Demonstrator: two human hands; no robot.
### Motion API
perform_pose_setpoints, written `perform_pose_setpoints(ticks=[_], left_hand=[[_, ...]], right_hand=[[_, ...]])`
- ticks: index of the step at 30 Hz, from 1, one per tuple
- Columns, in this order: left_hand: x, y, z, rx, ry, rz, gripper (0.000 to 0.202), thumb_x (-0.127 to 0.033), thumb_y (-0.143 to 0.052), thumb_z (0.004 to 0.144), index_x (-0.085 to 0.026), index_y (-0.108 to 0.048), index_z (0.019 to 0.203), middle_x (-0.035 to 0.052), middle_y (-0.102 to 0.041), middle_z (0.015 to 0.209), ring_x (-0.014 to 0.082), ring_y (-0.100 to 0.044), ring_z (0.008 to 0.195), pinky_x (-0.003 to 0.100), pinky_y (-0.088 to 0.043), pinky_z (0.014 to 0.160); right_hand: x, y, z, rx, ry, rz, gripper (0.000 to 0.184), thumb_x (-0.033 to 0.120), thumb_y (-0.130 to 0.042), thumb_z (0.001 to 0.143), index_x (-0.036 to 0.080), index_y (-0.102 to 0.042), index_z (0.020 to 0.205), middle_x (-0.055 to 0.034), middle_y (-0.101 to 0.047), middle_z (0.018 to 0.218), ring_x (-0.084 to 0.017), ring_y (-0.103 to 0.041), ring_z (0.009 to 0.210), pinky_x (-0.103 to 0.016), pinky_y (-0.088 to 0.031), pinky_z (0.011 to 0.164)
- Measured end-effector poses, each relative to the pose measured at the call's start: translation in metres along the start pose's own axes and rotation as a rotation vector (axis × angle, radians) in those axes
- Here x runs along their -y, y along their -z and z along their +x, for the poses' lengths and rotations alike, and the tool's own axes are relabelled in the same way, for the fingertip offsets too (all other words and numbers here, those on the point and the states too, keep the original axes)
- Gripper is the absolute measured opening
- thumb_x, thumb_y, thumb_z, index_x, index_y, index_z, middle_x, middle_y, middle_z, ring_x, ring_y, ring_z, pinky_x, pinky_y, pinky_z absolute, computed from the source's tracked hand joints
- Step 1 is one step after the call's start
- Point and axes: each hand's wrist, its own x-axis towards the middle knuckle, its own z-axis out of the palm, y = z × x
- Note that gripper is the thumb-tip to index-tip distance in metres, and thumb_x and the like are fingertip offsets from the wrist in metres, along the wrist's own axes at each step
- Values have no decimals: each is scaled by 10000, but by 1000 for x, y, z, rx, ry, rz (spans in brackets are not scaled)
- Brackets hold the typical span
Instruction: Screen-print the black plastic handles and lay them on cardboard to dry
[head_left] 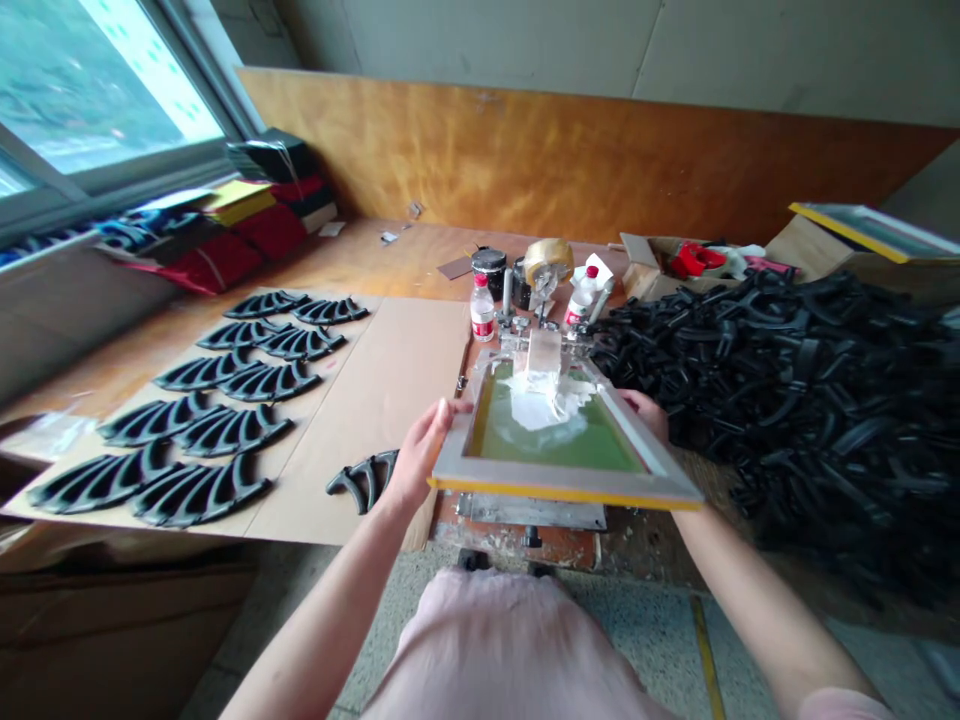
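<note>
A screen printing frame [565, 488] with green mesh is tilted in front of me above a metal base plate [525, 512]. White ink [541, 408] lies on the mesh, along with an ink-smeared block-like squeegee [544, 355]. My left hand [420, 455] is closed on the frame's left side, thumb up. At the right side my right hand [646, 412] grips the frame, its fingers partly hidden by it. Beside my left hand a single curved black plastic part [365, 480] rests on cardboard, partly covered by that hand.
Rows of black plastic parts [217, 430] lie on the cardboard sheet [375, 370] at left. A big heap of black parts [817, 400] fills the right. Behind the frame stand a plastic bottle [482, 312], a black jar [489, 268] and a tape roll [548, 262].
</note>
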Motion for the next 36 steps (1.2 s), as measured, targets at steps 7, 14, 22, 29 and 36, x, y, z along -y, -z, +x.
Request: perform_pose_setpoints(ticks=[7,14,22,29,36], left_hand=[[86,4,-24,-52,252,27,784,-579,-684,713,-178,-495,1359,37,-688,846,181,-637,742,250,-479,622],[100,7,-18,-37,241,43,726,-594,-668,719,-176,-539,1298,17,-660,766,182,-635,718,254,-478,620],[114,10,-16,-30,226,56,685,-593,-641,748,-182,-539,1287,16,-656,764,175,-628,710,250,-470,615],[126,11,-12,-33,207,130,640,-580,-601,778,-194,-545,1285,23,-681,815,164,-622,717,245,-460,624],[146,14,-8,-37,201,225,594,-563,-566,807,-195,-552,1273,5,-656,765,145,-592,666,231,-433,591]], right_hand=[[87,-2,52,156,193,-65,613,300,-746,747,186,-546,1315,-117,-607,1236,-234,-592,1075,-350,-472,925],[104,-6,52,454,246,-256,225,389,-679,813,240,-663,981,-30,-719,911,-208,-654,853,-271,-444,712],[100,-14,26,417,210,-405,194,297,-556,898,152,-620,1010,-129,-702,1030,-241,-654,944,-292,-453,780],[138,-18,25,508,71,-344,268,389,-562,876,183,-628,1033,-103,-724,983,-245,-665,919,-302,-462,759],[118,-43,24,374,228,-314,136,228,-578,850,175,-638,960,-115,-688,1049,-259,-571,1039,-334,-436,834]])
